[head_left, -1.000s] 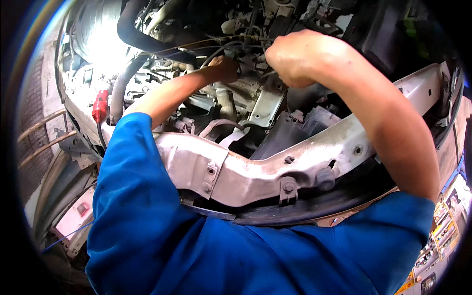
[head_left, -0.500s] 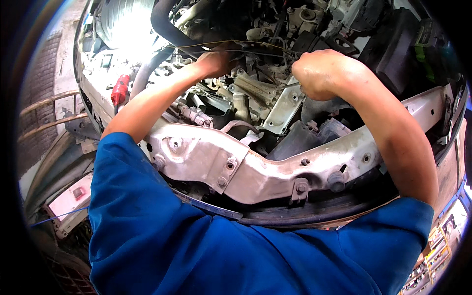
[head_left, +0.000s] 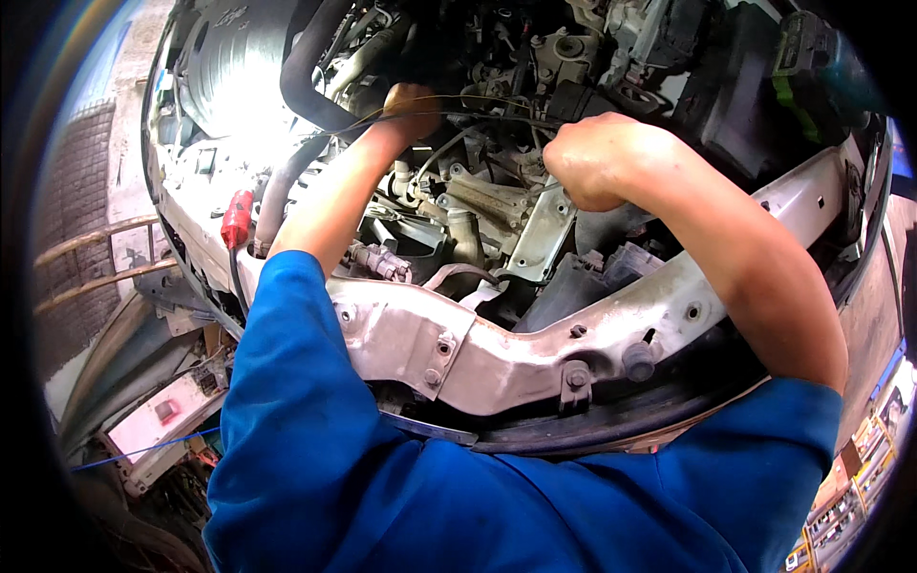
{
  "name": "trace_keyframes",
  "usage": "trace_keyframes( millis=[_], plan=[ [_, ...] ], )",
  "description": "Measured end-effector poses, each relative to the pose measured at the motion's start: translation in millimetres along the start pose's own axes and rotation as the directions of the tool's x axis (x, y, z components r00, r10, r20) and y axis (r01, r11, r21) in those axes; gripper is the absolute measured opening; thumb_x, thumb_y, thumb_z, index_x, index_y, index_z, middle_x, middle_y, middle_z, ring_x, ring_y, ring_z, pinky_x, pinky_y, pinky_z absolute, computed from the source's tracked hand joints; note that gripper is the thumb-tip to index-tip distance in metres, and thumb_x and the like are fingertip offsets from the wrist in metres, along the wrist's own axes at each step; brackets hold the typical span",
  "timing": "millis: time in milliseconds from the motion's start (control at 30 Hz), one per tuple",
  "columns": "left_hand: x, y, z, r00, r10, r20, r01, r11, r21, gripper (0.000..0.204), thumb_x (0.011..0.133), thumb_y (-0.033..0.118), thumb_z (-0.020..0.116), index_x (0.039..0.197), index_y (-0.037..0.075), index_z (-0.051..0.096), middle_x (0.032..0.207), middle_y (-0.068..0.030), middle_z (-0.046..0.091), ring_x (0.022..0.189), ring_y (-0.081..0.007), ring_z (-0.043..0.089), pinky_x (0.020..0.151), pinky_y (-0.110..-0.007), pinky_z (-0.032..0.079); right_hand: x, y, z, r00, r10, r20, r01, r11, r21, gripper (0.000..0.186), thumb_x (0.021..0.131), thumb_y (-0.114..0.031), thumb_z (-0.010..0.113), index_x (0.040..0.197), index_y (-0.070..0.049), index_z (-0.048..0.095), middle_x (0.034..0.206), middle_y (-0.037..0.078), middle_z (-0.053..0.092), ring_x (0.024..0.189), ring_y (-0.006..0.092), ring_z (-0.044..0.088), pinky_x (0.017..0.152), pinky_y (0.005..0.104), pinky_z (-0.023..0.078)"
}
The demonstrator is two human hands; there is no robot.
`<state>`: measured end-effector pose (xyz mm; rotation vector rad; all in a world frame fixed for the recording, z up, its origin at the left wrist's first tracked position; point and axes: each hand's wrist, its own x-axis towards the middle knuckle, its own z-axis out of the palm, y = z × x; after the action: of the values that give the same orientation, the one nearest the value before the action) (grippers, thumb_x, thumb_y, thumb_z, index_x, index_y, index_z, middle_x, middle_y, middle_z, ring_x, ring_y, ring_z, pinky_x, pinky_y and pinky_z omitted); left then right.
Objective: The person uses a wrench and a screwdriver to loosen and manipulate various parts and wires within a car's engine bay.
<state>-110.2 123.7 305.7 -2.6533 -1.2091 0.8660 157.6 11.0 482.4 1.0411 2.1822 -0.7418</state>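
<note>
My right hand (head_left: 597, 160) is closed in a fist over the engine bay, with the ends of thin dark and yellow wires (head_left: 487, 116) running into it. The wires stretch leftward across the bay and pass over my left hand (head_left: 413, 107). That hand is curled, its fingertips turned away from view, and what it holds is hidden. Below and between the hands lies a metal bracket (head_left: 543, 234) beside a ribbed cast part (head_left: 485, 196). A thick black hose (head_left: 310, 81) rises just left of my left hand.
A pale metal crossmember (head_left: 516, 358) spans the front, close to my body. A red-handled tool or lamp (head_left: 237, 218) sits at the left edge. Bright light falls on the silver cover (head_left: 239, 67). A black and green power-tool battery (head_left: 798, 72) is at the far right.
My left hand has risen a little and lies farther from me, its forearm now steeper. My right hand has shifted slightly left and down. The whole view has tilted slightly.
</note>
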Motion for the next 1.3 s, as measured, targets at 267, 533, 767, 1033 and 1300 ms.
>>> trace_keyframes(
  millis=[267, 533, 767, 1033, 1300],
  plan=[
    [-31.1, 36.6, -18.3, 0.994, 0.01, -0.111, -0.003, 0.998, 0.058, 0.014, 0.077, 0.016, 0.058, 0.076, 0.013, 0.072, 0.077, -0.0102, 0.07, 0.072, -0.0261, 0.069, 0.058, -0.036, 0.052, 2.7, 11.4, 4.1, 0.998, 0.012, -0.057, -0.014, 0.999, -0.038, 0.021, 0.072, -0.003, 0.058, 0.088, 0.0, 0.072, 0.093, 0.019, 0.069, 0.088, 0.033, 0.067, 0.074, 0.0394, 0.054],
    [-47.3, 37.1, -18.8, 0.994, 0.009, -0.108, -0.001, 0.997, 0.071, 0.013, 0.077, 0.02, 0.06, 0.075, 0.013, 0.072, 0.072, -0.0121, 0.068, 0.069, -0.0276, 0.068, 0.057, -0.038, 0.052, -2.1, 7.4, 0.8, 0.997, -0.078, -0.027, 0.075, 0.992, -0.097, 0.019, 0.074, -0.005, 0.059, 0.088, 0.001, 0.071, 0.094, 0.018, 0.069, 0.088, 0.032, 0.067, 0.074, 0.0397, 0.054],
    [-53.1, 32.3, -12.4, 0.99, 0.009, -0.142, -0.002, 0.999, 0.046, 0.013, 0.077, 0.018, 0.06, 0.075, 0.014, 0.072, 0.075, -0.0105, 0.069, 0.071, -0.0268, 0.069, 0.057, -0.038, 0.052, -4.8, -6.0, 0.0, 0.992, -0.123, -0.022, 0.122, 0.992, -0.024, 0.021, 0.078, -0.008, 0.056, 0.091, 0.0, 0.071, 0.096, 0.018, 0.069, 0.091, 0.0331, 0.066, 0.078, 0.0406, 0.054],
    [-38.1, 29.4, -24.2, 0.999, -0.002, -0.035, 0.005, 0.994, 0.107, 0.017, 0.081, 0.019, 0.058, 0.078, 0.014, 0.073, 0.081, -0.008, 0.072, 0.078, -0.0235, 0.07, 0.061, -0.037, 0.052, 0.0, -3.5, 3.1, 0.998, -0.065, 0.0, 0.064, 0.997, -0.037, 0.018, 0.078, -0.006, 0.057, 0.087, 0.001, 0.07, 0.095, 0.019, 0.069, 0.091, 0.0341, 0.066, 0.079, 0.041, 0.053],
    [3.3, 19.7, -12.6, 1.0, 0.022, -0.01, -0.022, 1.0, -0.016, 0.024, 0.086, 0.019, 0.051, 0.084, 0.009, 0.072, 0.089, -0.0137, 0.071, 0.086, -0.0279, 0.069, 0.067, -0.04, 0.054, -4.2, -1.4, 4.5, 0.998, -0.049, -0.047, 0.049, 0.999, -0.005, 0.019, 0.074, -0.002, 0.056, 0.086, 0.002, 0.07, 0.093, 0.02, 0.068, 0.09, 0.0343, 0.066, 0.078, 0.0408, 0.053]
  ],
)
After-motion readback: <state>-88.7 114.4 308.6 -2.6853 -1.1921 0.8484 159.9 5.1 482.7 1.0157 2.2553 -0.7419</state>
